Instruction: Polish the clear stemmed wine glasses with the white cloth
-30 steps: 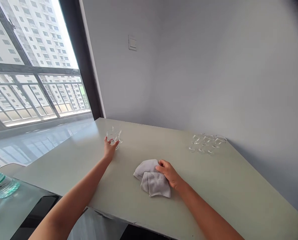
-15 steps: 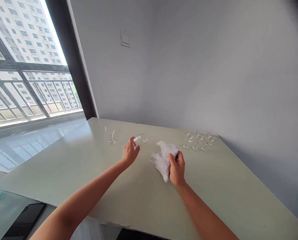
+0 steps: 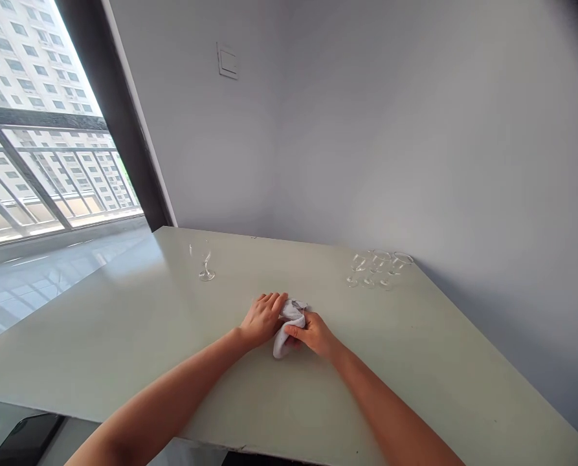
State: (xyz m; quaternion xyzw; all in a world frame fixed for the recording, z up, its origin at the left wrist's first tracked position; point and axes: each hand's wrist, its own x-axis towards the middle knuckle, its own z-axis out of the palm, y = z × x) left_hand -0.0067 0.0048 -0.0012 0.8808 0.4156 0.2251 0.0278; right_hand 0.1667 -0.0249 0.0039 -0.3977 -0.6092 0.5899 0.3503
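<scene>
Near the middle of the pale table, a white cloth (image 3: 283,342) is bunched between my two hands. My left hand (image 3: 264,318) is closed round a clear stemmed glass, mostly hidden by its fingers and the cloth. From the right, my right hand (image 3: 312,333) pinches the cloth with its thumb on top, pressing it against the glass. The two hands are close together, just above the tabletop.
One clear stemmed glass (image 3: 206,262) stands upright at the back left. Several similar glasses (image 3: 380,266) stand grouped at the back right, near the wall. The table (image 3: 405,388) has its front edge below my forearms; a dark phone (image 3: 26,440) lies lower left.
My left hand has brought the glass nearer and the cloth now meets it. My right hand has moved left with the cloth. The view has shifted slightly right.
</scene>
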